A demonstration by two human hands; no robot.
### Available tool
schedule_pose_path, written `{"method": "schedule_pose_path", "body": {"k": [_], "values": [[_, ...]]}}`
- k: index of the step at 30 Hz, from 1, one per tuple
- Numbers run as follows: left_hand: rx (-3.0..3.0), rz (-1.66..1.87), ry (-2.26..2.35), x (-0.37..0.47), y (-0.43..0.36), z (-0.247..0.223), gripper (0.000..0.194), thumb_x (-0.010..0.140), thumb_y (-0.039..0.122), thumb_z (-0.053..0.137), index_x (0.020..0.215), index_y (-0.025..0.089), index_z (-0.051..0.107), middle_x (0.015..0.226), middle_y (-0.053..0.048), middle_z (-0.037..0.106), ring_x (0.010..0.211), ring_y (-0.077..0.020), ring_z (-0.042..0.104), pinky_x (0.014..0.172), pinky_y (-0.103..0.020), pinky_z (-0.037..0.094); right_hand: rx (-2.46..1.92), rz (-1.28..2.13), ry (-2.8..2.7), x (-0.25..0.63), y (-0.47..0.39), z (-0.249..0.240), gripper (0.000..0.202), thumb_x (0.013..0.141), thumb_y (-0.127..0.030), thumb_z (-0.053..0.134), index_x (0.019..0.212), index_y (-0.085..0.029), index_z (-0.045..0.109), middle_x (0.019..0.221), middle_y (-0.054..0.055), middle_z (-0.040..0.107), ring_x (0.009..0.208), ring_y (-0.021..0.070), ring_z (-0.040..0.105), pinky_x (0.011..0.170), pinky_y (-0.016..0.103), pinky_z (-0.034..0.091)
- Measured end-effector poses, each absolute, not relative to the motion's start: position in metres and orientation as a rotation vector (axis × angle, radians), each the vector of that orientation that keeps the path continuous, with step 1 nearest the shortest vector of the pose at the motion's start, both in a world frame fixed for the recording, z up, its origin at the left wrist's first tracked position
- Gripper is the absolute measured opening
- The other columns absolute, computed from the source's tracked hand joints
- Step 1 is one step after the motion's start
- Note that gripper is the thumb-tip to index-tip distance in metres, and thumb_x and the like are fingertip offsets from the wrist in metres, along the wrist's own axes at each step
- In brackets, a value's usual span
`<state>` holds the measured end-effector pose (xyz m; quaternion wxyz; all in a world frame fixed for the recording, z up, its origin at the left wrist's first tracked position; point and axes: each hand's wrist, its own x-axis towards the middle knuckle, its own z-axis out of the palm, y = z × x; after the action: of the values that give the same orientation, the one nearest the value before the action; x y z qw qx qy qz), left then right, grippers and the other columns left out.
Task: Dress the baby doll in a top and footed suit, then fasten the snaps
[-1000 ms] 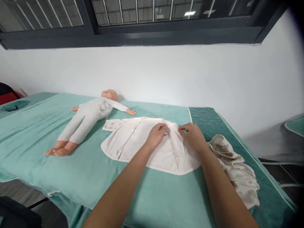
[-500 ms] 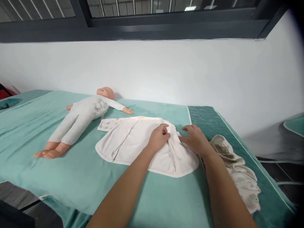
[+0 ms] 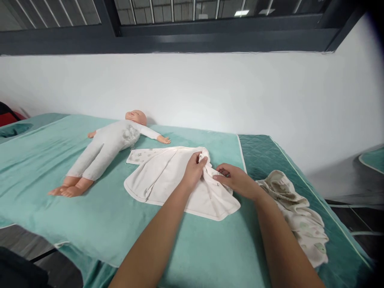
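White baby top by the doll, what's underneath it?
Around the white baby top, light green sheet shows right up to its edges. The left hand and right hand are at its gathered end. Anything beneath its middle is covered, so I can't tell.

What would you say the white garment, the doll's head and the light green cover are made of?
The white garment looks like soft matte cloth, perhaps cotton, from its fine creases. The doll's head seems to be smooth plastic or vinyl, given its rounded, moulded shape. The light green cover looks like matte fabric, possibly short-pile plush, from its soft folds.
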<state>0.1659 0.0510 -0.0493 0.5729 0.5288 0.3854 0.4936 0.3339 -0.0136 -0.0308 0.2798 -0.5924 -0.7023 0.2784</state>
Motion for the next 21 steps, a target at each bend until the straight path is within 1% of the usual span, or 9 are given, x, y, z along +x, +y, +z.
{"method": "schedule_pose_path", "body": {"k": [2,3,5,7,11,13,15,18,21], "values": [[1.181,1.191,0.925,0.166,0.054,-0.052,0.029,0.082,0.042,0.066,0.101,0.020,0.065,0.092,-0.003,0.063,0.083,-0.0170,0.056,0.078,-0.029,0.043,-1.649,0.847,-1.821,0.342,-0.013,-0.030,0.027,0.086,-0.047,0.057,0.083,-0.021,0.064,0.073,-0.002,0.062,0.068,0.0154,0.054,0.062,0.027,0.040],[1.158,1.198,0.924,0.165,0.055,-0.053,0.029,0.082,0.043,0.066,0.100,0.020,0.065,0.091,-0.003,0.063,0.082,-0.0167,0.056,0.077,-0.028,0.043,-1.646,0.874,-1.779,0.346,-0.013,-0.030,0.028,0.086,-0.047,0.056,0.080,-0.021,0.063,0.071,-0.002,0.062,0.067,0.0148,0.053,0.061,0.026,0.039],[1.111,1.208,0.903,0.165,0.056,-0.055,0.031,0.082,0.045,0.067,0.101,0.021,0.065,0.092,-0.003,0.063,0.082,-0.0163,0.056,0.077,-0.028,0.043,-1.592,0.890,-1.640,0.354,-0.012,-0.029,0.028,0.084,-0.048,0.058,0.080,-0.020,0.063,0.073,-0.001,0.062,0.068,0.0142,0.053,0.062,0.026,0.040],[1.050,1.219,0.873,0.163,0.055,-0.055,0.031,0.081,0.044,0.068,0.102,0.021,0.065,0.094,-0.003,0.063,0.084,-0.0160,0.057,0.079,-0.028,0.044,-1.554,0.851,-1.434,0.362,-0.012,-0.028,0.027,0.080,-0.047,0.062,0.081,-0.020,0.063,0.073,-0.002,0.061,0.066,0.0133,0.052,0.061,0.025,0.039],[0.955,1.229,0.801,0.161,0.053,-0.050,0.032,0.079,0.041,0.071,0.103,0.020,0.065,0.095,-0.002,0.062,0.085,-0.0150,0.056,0.079,-0.027,0.044,-1.624,0.663,-1.099,0.376,-0.013,-0.025,0.028,0.077,-0.048,0.067,0.078,-0.021,0.061,0.058,-0.005,0.050,0.054,0.0112,0.044,0.054,0.025,0.034],[0.933,1.227,0.771,0.161,0.053,-0.048,0.034,0.078,0.040,0.073,0.103,0.020,0.064,0.093,-0.002,0.062,0.084,-0.0146,0.056,0.078,-0.027,0.044,-1.654,0.670,-1.144,0.378,-0.013,-0.026,0.035,0.079,-0.055,0.064,0.073,-0.020,0.060,0.058,-0.004,0.051,0.054,0.0119,0.046,0.054,0.026,0.036],[0.911,1.232,0.757,0.161,0.053,-0.047,0.034,0.076,0.039,0.074,0.102,0.019,0.064,0.092,-0.003,0.062,0.083,-0.0149,0.057,0.079,-0.028,0.044,-1.660,0.792,-1.362,0.376,-0.013,-0.028,0.042,0.081,-0.061,0.060,0.070,-0.020,0.061,0.064,-0.001,0.059,0.060,0.0137,0.051,0.058,0.026,0.040],[0.894,1.249,0.738,0.162,0.053,-0.047,0.030,0.076,0.037,0.072,0.098,0.018,0.065,0.090,-0.003,0.063,0.083,-0.0152,0.058,0.080,-0.029,0.045,-1.665,0.953,-1.658,0.369,-0.011,-0.033,0.039,0.079,-0.059,0.062,0.076,-0.020,0.066,0.074,0.000,0.066,0.068,0.0154,0.056,0.062,0.026,0.041],[0.897,1.239,0.723,0.161,0.054,-0.048,0.028,0.075,0.029,0.069,0.100,0.018,0.066,0.092,-0.003,0.064,0.084,-0.0159,0.058,0.079,-0.029,0.045,-1.806,0.828,-1.676,0.367,-0.010,-0.038,0.035,0.078,-0.056,0.064,0.079,-0.021,0.065,0.077,0.000,0.068,0.069,0.0160,0.057,0.061,0.026,0.040]]}}
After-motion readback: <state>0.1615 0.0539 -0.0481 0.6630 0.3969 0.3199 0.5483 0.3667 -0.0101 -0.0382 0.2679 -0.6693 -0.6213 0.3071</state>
